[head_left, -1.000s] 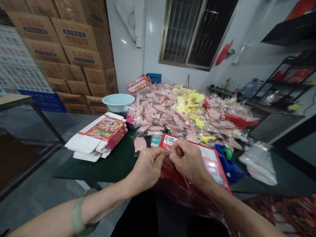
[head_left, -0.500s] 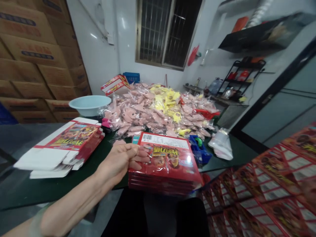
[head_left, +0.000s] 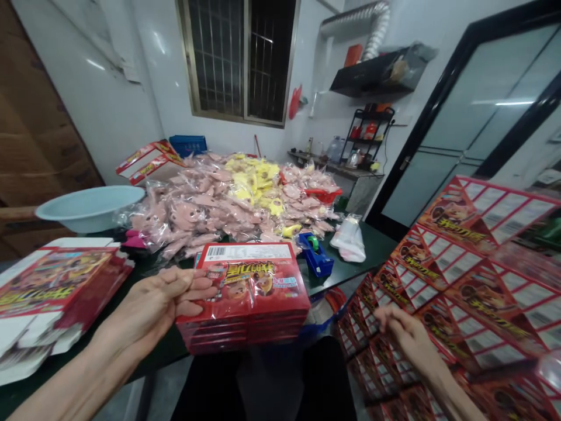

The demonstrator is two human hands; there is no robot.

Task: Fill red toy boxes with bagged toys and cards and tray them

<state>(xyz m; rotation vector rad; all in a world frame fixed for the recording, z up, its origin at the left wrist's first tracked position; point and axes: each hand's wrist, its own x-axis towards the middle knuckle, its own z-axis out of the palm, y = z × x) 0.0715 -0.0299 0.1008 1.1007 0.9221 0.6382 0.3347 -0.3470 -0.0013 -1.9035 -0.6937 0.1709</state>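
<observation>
A stack of red printed boxes (head_left: 263,286), shiny with clear plastic wrap, lies at the table's front edge. At its left end is my left hand (head_left: 169,301), thumb and fingers closed at the wrap's edge on top. My right hand (head_left: 403,330) hovers to the right of the stack, in front of the piled red boxes (head_left: 477,292). Its fingers are loosely bent and a little blurred, and I see nothing in them. Just behind the stack stands a blue tape dispenser (head_left: 315,257) with a green roll.
Bagged pink and yellow star-shaped items (head_left: 210,199) heap across the table. On the left are flattened red-and-white cartons (head_left: 56,280) and a pale blue basin (head_left: 92,207). Clear plastic bags (head_left: 349,240) lie right of the dispenser. The piled boxes rise beside the table.
The view has turned to the right, so more of the piled boxes shows. My right hand has come into view. My left hand stays at the stack's left end.
</observation>
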